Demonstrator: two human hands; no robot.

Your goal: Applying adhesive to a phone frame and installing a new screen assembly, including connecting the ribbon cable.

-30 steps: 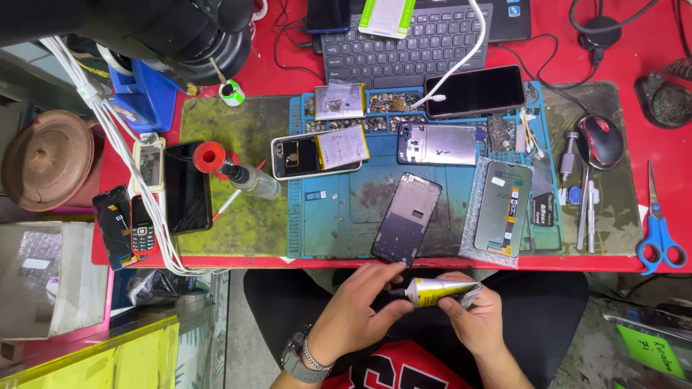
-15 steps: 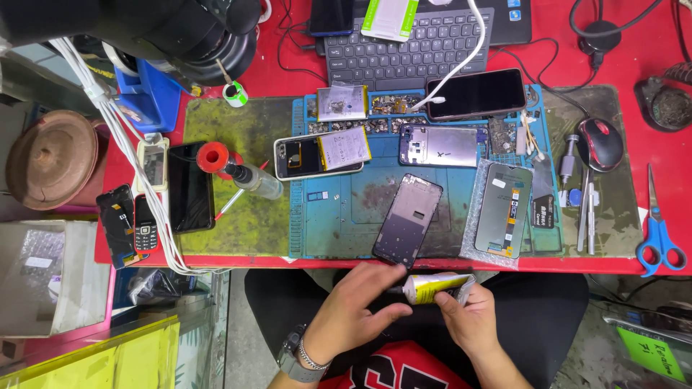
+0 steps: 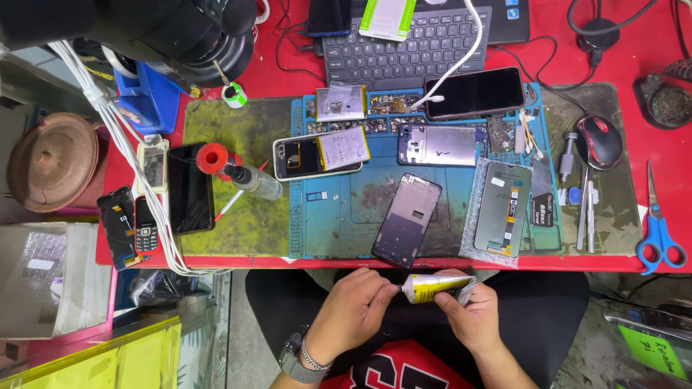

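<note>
A yellow and white glue tube (image 3: 437, 287) lies sideways over my lap, just below the table's front edge. My right hand (image 3: 472, 313) grips its crimped end. My left hand (image 3: 353, 311), with a watch and chain on the wrist, pinches the nozzle end of the tube. Right above the hands, a dark phone frame (image 3: 407, 220) lies tilted on the blue work mat (image 3: 339, 230). To its right a phone screen part (image 3: 503, 209) rests on bubble wrap.
On the red table (image 3: 649, 94) lie an opened phone (image 3: 317, 155), a back housing (image 3: 437, 144), a charging phone (image 3: 474, 92), a keyboard (image 3: 411, 43), a mouse (image 3: 598, 142), blue scissors (image 3: 657, 234), a small bottle (image 3: 252, 179) and several phones (image 3: 189, 187) at left.
Both hands and the tube have stayed in about the same spot; my left fingers have shifted slightly on the nozzle end. The view has drifted a little.
</note>
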